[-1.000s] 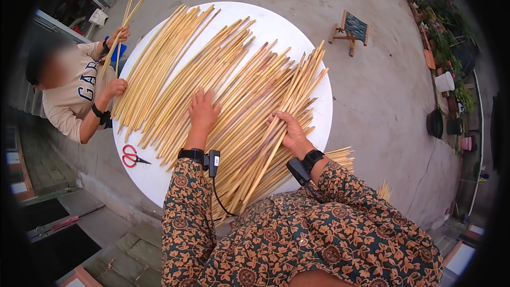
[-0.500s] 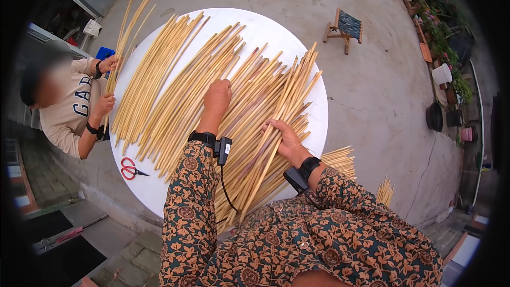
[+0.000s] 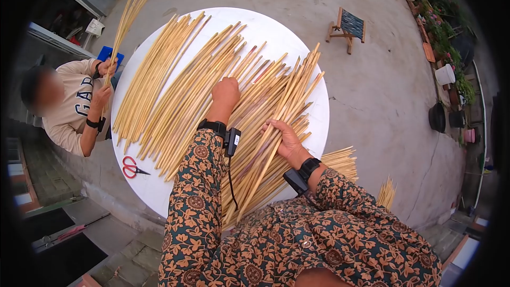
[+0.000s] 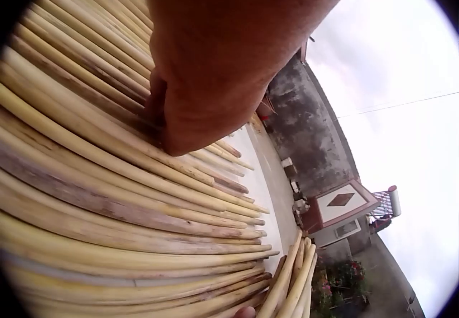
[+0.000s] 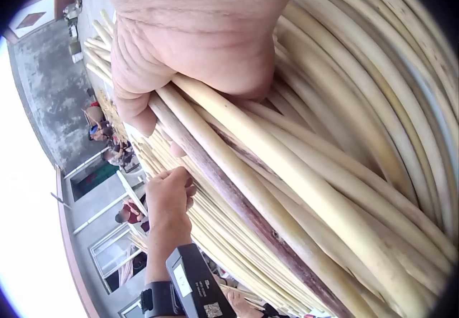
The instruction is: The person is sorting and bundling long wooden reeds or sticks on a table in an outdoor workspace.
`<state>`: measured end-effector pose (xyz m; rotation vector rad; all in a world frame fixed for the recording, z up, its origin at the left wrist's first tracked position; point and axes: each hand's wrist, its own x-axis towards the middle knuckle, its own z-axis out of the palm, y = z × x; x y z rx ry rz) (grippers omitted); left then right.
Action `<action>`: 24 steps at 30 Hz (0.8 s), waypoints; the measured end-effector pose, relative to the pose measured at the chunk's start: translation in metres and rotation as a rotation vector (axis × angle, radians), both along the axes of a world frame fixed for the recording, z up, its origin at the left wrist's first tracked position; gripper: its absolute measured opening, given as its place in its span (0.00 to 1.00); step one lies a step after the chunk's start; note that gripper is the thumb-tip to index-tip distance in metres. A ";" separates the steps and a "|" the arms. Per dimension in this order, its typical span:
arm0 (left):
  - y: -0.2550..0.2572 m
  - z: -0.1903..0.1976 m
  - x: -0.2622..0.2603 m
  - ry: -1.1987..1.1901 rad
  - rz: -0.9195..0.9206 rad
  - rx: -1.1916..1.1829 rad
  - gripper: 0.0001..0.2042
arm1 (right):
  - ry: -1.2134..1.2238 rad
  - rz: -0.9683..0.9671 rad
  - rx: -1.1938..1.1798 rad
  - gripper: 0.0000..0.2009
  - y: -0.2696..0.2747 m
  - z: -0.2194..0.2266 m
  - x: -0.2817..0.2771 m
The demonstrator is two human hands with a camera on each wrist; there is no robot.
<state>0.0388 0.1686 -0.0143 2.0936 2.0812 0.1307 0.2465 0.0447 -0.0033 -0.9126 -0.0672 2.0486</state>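
Long pale sticks (image 3: 159, 79), some with brownish or purplish streaks, lie side by side across a round white table (image 3: 273, 24). My left hand (image 3: 227, 93) is over the middle of the spread, its fingers curled down onto a stick, with the fingertips mostly hidden in the left wrist view. At the right side my right hand (image 3: 287, 139) grips a bundle of sticks (image 3: 304, 82) that slants across those beneath. In the right wrist view, its thumb and fingers wrap the bundle (image 5: 244, 160).
Red-handled scissors (image 3: 129, 167) lie near the table's left edge. Across from them another person (image 3: 79, 82) holds upright sticks (image 3: 127, 21) with both hands. A folding stool (image 3: 348, 27) stands beyond the table. More sticks (image 3: 340, 162) show past its lower right edge.
My left hand went from spread fingers on the sticks to curled ones, moving right. My right hand keeps its grip on the bundle. The other person's sticks have drawn closer together.
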 end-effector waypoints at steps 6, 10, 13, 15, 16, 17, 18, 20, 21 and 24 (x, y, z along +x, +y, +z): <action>-0.013 0.051 -0.033 -0.234 0.139 -0.039 0.07 | -0.011 0.025 -0.005 0.09 -0.002 0.000 -0.001; -0.009 0.026 -0.086 -0.617 0.162 0.002 0.09 | 0.016 0.007 -0.027 0.10 -0.003 -0.007 -0.005; -0.017 -0.001 -0.091 -0.481 0.143 0.038 0.08 | 0.020 0.009 -0.015 0.10 -0.003 -0.015 -0.007; -0.021 -0.016 -0.086 -0.380 0.111 0.067 0.08 | 0.012 0.007 -0.011 0.10 -0.003 -0.015 -0.009; -0.022 -0.019 -0.083 -0.337 0.137 0.098 0.08 | 0.018 0.016 -0.012 0.09 -0.003 -0.014 -0.010; -0.024 -0.021 -0.079 -0.293 0.163 0.129 0.08 | 0.024 0.025 -0.013 0.09 -0.002 -0.012 -0.012; -0.026 -0.020 -0.075 -0.250 0.188 0.159 0.08 | 0.029 0.035 -0.013 0.09 -0.002 -0.011 -0.013; -0.027 -0.015 -0.070 -0.211 0.195 0.123 0.07 | 0.032 0.027 -0.018 0.10 -0.002 -0.011 -0.013; -0.027 -0.014 -0.069 -0.189 0.193 0.102 0.07 | 0.037 0.018 -0.021 0.10 -0.003 -0.011 -0.014; -0.025 -0.014 -0.067 -0.082 0.194 0.036 0.07 | 0.040 0.025 -0.008 0.10 -0.008 -0.010 -0.015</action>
